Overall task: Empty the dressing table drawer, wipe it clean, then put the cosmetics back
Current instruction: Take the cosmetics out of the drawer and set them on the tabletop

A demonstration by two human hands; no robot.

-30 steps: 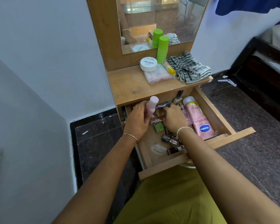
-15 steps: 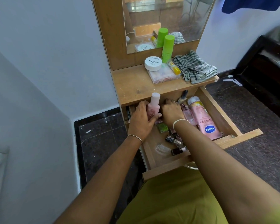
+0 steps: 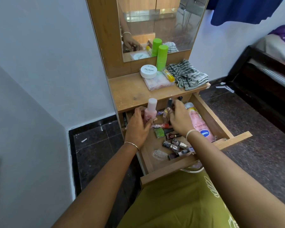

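Your left hand (image 3: 138,127) grips the pink bottle (image 3: 150,111) upright, fingers and thumb curled round it, over the rear left of the open drawer (image 3: 233,137). Your right hand (image 3: 179,119) reaches to the drawer's rear, fingers bent over dark tubes (image 3: 169,102); you cannot tell whether they pinch anything. Your right wrist partly covers the lotion bottle (image 3: 199,124).

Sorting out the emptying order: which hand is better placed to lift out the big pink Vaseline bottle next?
Right, probably. The right hand lies just beside the Vaseline bottle on the drawer's right side, though its fingers are among small items. The left hand grips the small pink bottle.
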